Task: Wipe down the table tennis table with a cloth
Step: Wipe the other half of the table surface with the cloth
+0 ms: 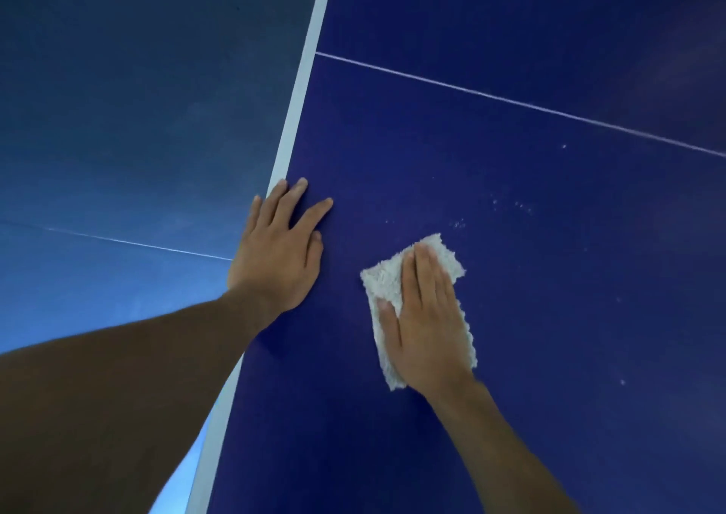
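L forearm [118, 376] over blue floor [118, 81]; L hand [275, 250] flat on table tennis table [510, 277] by edge stripe [298, 112], R hand [428, 329] flat, pressing cloth [383, 277].

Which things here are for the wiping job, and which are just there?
For the job:
dark blue table tennis table
fluffy white rectangular cloth
right hand, pressing flat on the cloth
left hand, resting flat by the table's edge
small white specks on the table

Just there:
lighter blue floor
thin white line on it

A pale, fluffy cloth [387, 281] lies flat on the table [550, 277]. The table is dark blue with white lines
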